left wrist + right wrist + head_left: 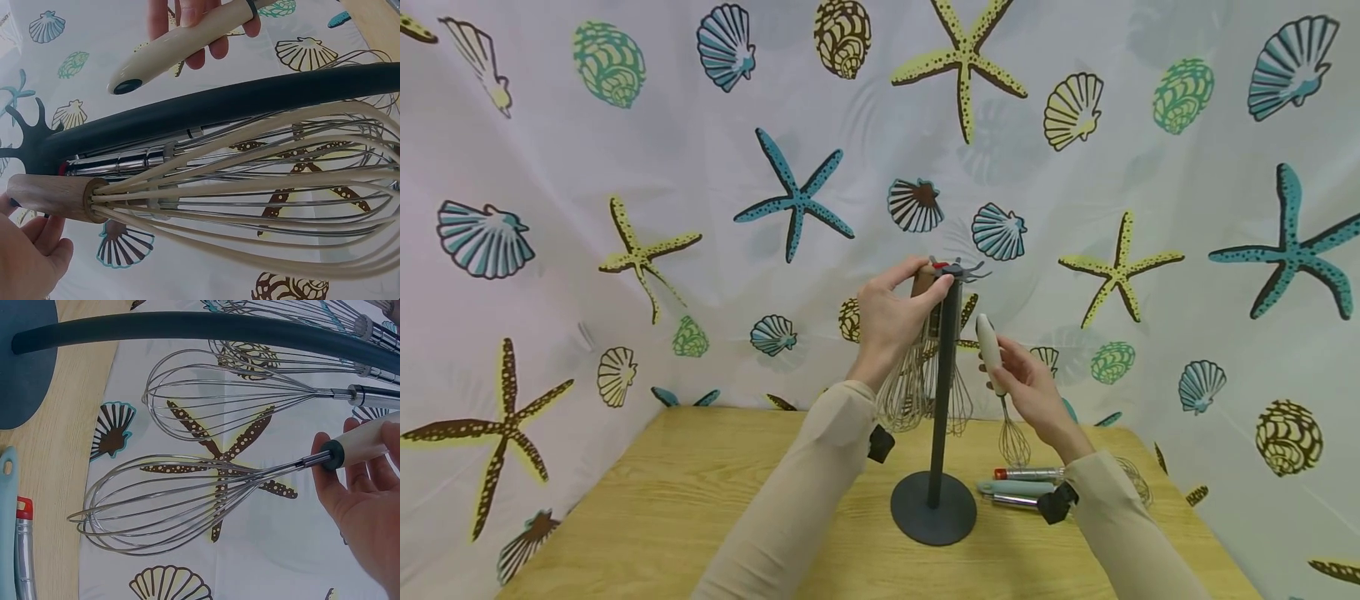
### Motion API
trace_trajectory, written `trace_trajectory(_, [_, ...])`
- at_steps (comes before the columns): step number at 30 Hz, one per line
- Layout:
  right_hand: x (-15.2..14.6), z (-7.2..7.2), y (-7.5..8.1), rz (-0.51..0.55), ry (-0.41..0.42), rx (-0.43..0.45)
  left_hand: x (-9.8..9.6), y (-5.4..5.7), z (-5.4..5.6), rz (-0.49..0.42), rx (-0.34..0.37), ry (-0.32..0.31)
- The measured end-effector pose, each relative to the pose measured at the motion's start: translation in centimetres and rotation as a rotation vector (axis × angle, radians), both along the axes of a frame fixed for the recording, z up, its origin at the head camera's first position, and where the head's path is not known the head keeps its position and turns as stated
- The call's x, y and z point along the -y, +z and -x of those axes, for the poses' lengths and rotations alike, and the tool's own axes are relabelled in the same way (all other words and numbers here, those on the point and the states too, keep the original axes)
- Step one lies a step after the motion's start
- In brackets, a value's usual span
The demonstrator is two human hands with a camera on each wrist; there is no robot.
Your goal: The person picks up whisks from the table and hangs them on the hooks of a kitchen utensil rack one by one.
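At the top of a dark whisk stand [942, 400], my left hand [891, 312] pinches the upper end of a whisk with a wooden handle [56, 197] and pale loops. That whisk hangs by the hooks [34, 140], and the thumb reaches over to them. Metal whisks [237, 394] hang on the stand too, partly hidden behind the wooden one. Right of the post, my right hand [1033, 387] grips the cream handle [989, 350] of a wire whisk [169, 503]. This whisk points wires down, apart from the stand.
On the wooden table [722, 492], right of the stand's round base [917, 521], lie a light-blue handle [1018, 488], a red-tipped metal handle [1030, 473] and another metal handle [1015, 502]. A patterned curtain [685, 150] with shells and starfish surrounds the table.
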State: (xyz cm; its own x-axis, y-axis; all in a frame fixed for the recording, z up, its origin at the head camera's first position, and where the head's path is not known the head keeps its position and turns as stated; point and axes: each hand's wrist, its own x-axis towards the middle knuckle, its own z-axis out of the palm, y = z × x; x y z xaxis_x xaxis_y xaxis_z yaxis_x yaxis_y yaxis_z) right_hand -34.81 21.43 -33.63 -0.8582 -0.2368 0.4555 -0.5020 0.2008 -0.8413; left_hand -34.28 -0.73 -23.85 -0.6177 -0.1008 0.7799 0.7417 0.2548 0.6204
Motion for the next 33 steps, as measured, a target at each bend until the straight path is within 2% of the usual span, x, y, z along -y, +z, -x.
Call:
trace_trajectory(15, [0.2, 0.1, 1.5, 0.038, 0.000, -0.026, 0.0, -0.2, -0.3, 0.008, 0.001, -0.007])
trace_trajectory(21, [0.0, 0.2, 2.6, 0.066, 0.017, -0.043, -0.1, -0.3, -0.2, 0.023, 0.005, 0.012])
trace_trajectory(27, [0.0, 0.5, 3.8, 0.068, 0.015, -0.058, -0.1, -0.3, 0.3, 0.052, -0.046, 0.033])
trace_trajectory(33, [0.3, 0.6, 4.6, 0.053, 0.004, -0.037, -0.1, -0.5, 0.6, 0.072, -0.103, 0.060])
